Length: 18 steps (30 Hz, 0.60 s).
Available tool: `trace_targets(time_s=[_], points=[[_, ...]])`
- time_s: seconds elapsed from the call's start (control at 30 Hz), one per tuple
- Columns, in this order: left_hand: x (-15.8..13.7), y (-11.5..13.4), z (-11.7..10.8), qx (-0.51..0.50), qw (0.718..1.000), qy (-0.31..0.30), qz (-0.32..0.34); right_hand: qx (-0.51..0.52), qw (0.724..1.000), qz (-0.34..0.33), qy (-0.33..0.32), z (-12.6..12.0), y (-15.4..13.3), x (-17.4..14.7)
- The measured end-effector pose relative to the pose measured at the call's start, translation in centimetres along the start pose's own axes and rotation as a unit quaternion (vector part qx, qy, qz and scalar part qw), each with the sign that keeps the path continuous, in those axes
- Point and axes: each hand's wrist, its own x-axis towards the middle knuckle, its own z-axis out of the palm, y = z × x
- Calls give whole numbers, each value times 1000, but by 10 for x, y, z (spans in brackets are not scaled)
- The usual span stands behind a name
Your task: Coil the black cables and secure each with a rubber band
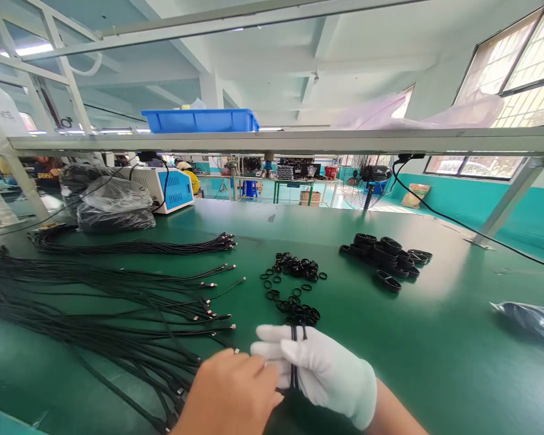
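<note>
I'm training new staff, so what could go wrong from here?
The loose rings lie close to the gloved right hand, which might scatter some. The black strands across that hand could slip off the glove. The cables on the left overlap, so pulling one may tangle others.

Your one head-worn view, facing forward and down across the green table, your left hand and right hand close at the bottom edge, the shelf crossing above centre, the ceiling far at the top
</note>
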Motion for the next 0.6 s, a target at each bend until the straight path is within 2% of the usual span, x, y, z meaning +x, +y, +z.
trace_targets(time_s=[0.07, 0.13, 0.2, 0.23, 0.27, 0.37, 0.47, 0.53, 0.6], points=[[16, -10, -17, -114, 990, -52, -65, -14, 997, 62, -47, 0, 9, -2], [30, -20, -22, -265, 949, -111, -127, -11, 993, 94, -76, -1, 17, -4], [39, -27, -14, -404, 889, -150, -154, 2, 992, 95, -84, -3, 22, -5], [41, -30, -6, -446, 869, -148, -157, 6, 993, 89, -84, -3, 24, -5], [41, -31, 3, -459, 865, -132, -157, 11, 994, 79, -79, -2, 24, -5], [29, -34, 29, -382, 910, -62, -150, 51, 998, 18, -38, 4, 17, -3], [6, -37, 46, -247, 960, -33, -128, 108, 992, -65, -4, 10, 3, 1], [-8, -35, 52, -141, 985, -14, -99, 121, 988, -98, -10, 10, -5, 4], [-18, -26, 55, -45, 997, 9, -54, 110, 988, -111, -4, 6, -8, 6]])
